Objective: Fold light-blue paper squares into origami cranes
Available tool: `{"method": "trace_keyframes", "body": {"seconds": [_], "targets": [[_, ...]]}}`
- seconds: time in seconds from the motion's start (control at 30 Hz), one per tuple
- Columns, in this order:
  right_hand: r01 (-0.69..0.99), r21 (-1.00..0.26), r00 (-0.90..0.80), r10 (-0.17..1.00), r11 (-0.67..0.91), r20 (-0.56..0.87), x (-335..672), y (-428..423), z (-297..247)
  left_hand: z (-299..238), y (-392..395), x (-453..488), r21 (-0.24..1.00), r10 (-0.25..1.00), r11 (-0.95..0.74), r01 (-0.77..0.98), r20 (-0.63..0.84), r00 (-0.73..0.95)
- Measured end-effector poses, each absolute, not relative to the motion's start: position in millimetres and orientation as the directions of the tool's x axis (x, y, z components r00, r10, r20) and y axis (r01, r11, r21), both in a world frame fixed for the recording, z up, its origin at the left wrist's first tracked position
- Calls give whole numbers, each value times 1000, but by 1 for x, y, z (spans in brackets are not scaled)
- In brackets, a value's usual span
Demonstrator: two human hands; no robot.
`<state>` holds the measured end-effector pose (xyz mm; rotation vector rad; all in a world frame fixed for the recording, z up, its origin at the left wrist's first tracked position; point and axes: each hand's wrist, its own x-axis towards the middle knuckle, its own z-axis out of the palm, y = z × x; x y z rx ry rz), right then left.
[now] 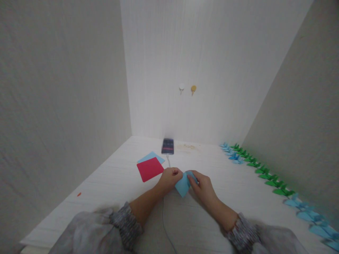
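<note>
Both of my hands meet over the middle of a white table [106,180], pinching a folded piece of light blue paper [182,185]. My left hand [169,179] is curled closed on its left edge. My right hand [202,186] grips its right side with closed fingers. The paper hangs pointed downward just above the tabletop.
A red paper square [149,169] lies on a light blue sheet [151,156] to the left. A phone [167,146] with a white cable [166,225] sits at the back. Several green [267,176] and blue [312,215] folded paper figures line the right wall. Two hooks [187,88] hang on the back wall.
</note>
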<state>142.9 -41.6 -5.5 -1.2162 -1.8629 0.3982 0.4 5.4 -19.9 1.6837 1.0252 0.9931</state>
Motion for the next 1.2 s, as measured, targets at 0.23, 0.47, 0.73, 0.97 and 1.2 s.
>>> {"method": "trace_keyframes", "body": {"seconds": [0.23,0.47,0.73,0.97,1.2], "targets": [[392,-835,-65,917,386,393,150,-35,-8,-18,5,1,990,921,-111,82,72,384],[221,-924,-172,945,312,278,160,-28,-10,-18,5,0,990,912,-90,109,38,408],[116,-949,-182,946,292,269,167,-23,-17,-5,1,0,998,901,50,48,-66,429],[127,-919,-228,912,374,340,166,-27,-11,-3,-3,-1,992,912,122,-31,-100,398],[197,-883,-264,890,426,371,169,-26,-8,-4,-1,-2,993,898,90,-72,-49,438]]}}
